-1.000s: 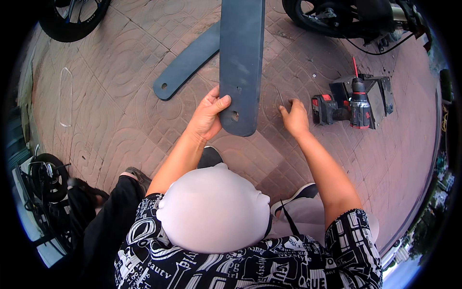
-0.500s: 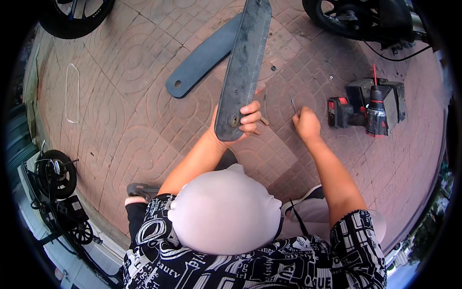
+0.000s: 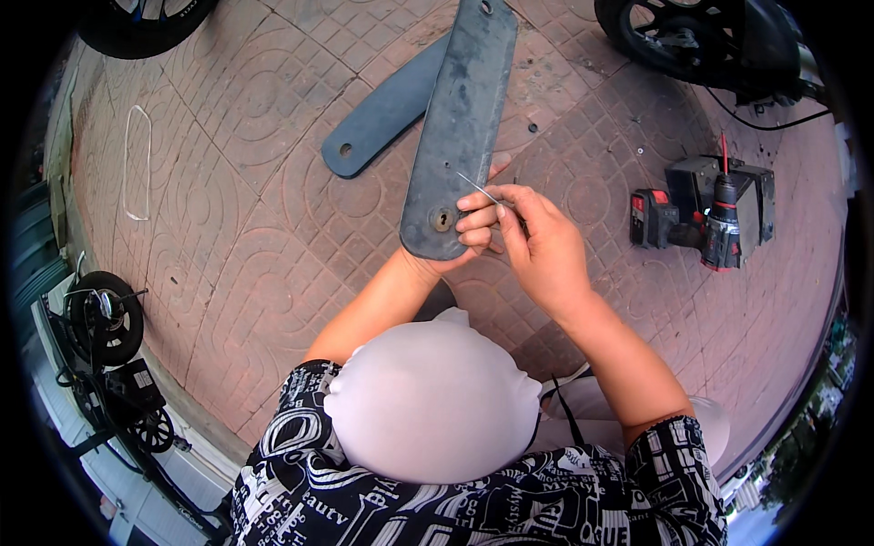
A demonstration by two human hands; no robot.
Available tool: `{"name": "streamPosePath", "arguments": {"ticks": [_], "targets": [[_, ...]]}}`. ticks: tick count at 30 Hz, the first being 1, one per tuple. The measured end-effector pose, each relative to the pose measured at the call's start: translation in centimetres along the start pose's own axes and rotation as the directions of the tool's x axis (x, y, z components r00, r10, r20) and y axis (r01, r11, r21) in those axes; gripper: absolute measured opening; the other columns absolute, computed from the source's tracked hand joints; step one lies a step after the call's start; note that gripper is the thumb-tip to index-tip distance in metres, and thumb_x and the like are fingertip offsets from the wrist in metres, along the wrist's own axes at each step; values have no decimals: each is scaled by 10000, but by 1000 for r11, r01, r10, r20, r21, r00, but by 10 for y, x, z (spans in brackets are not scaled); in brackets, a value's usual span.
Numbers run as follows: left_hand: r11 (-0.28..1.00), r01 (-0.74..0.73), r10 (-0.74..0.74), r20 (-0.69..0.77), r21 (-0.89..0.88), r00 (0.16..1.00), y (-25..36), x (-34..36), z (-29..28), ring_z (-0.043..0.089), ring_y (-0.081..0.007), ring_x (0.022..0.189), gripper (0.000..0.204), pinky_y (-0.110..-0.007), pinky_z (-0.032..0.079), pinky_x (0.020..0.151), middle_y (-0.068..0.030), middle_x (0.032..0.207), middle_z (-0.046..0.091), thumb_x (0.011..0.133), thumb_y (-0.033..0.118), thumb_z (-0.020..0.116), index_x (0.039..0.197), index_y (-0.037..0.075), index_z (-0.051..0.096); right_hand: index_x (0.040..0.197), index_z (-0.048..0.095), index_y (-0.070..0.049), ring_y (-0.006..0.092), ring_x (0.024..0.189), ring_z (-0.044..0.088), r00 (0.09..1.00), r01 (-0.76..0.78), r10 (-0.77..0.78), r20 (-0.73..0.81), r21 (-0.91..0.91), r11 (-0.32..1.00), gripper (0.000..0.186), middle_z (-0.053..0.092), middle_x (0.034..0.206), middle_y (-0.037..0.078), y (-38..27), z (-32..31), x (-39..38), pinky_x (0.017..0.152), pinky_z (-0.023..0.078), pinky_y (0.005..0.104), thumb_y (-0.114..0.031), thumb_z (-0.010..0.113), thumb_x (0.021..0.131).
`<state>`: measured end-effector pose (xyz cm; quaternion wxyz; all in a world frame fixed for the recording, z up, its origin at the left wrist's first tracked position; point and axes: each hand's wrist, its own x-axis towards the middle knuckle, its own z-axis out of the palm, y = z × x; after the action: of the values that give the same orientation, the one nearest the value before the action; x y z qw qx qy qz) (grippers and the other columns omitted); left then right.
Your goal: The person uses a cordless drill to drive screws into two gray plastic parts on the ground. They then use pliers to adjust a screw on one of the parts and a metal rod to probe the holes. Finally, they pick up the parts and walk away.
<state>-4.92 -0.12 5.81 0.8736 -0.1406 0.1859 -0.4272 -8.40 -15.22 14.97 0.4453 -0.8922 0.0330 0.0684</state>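
Observation:
A long dark grey panel (image 3: 460,127) with a rounded near end is held up in front of me. My left hand (image 3: 472,224) grips this near end from beneath, its fingers curled over the right edge. Near that end sits a round metal lock (image 3: 443,218) with a dark keyhole. Between its thumb and fingers my right hand (image 3: 548,253) pinches a thin metal rod (image 3: 475,188), which crosses above the left fingers and points toward the panel's face. Whether its tip touches the panel I cannot tell. A smooth blue-grey strip (image 3: 382,118) with a hole lies on the paving behind.
At the right, a black and red cordless drill (image 3: 719,227) stands beside a black box (image 3: 694,182). A motorbike's rear wheel (image 3: 642,41) is at the upper right, another wheel (image 3: 146,32) at the upper left. A white cord loop (image 3: 137,164) lies left.
My right hand has moved left and up with the rod, from over the paving to beside the panel. The panel has shifted slightly, showing more of its face; the left hand keeps its grip.

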Motion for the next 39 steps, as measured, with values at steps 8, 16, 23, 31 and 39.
{"name": "streamPosePath", "arguments": {"ticks": [8, 16, 23, 31, 39], "targets": [[752, -296, 471, -166, 588, 866, -5, 6, 31, 550, -133, 811, 517, -275, 473, 646, -25, 1056, 587, 912, 196, 642, 1369, 74, 435, 1126, 643, -44, 129, 670, 605, 977, -90, 145, -158, 309, 947, 187, 649, 863, 80, -12, -6, 3, 595, 495, 271, -105, 578, 962], [450, -325, 681, -84, 831, 728, 0, 10, 42, 615, -179, 1054, 592, -347, 552, 880, -95, 1199, 588, 829, 27, 721, 1347, 84, 441, 1120, 669, -95, 205, 734, 692, 983, -136, 139, -116, 35, 990, 197, 712, 954, 85, -9, -17, 2, 628, 523, 344, -135, 586, 945], [380, -316, 663, -17, 869, 749, -1, 7, 40, 614, -170, 1044, 556, -333, 541, 868, -89, 1155, 617, 829, 29, 721, 1328, 50, 476, 1113, 667, -155, 261, 732, 682, 986, -91, 71, -150, -127, 988, 198, 704, 912, 70, -5, -21, 6, 621, 514, 376, -181, 577, 939], [281, -245, 636, 11, 928, 772, -8, 5, 42, 625, -158, 994, 532, -315, 560, 798, -88, 1130, 625, 831, 55, 724, 1309, 29, 492, 1102, 665, -199, 271, 701, 671, 990, -65, 28, -141, -266, 962, 199, 669, 804, 46, -6, -22, 3, 587, 518, 403, -182, 596, 916], [218, -273, 642, 73, 937, 763, -11, 7, 39, 629, -156, 981, 482, -298, 537, 825, -84, 1130, 629, 833, 43, 720, 1278, 21, 535, 1100, 667, -197, 285, 685, 667, 991, -63, 17, -132, -353, 934, 213, 657, 781, 60, -5, -27, 2, 571, 521, 419, -172, 600, 899]]}}
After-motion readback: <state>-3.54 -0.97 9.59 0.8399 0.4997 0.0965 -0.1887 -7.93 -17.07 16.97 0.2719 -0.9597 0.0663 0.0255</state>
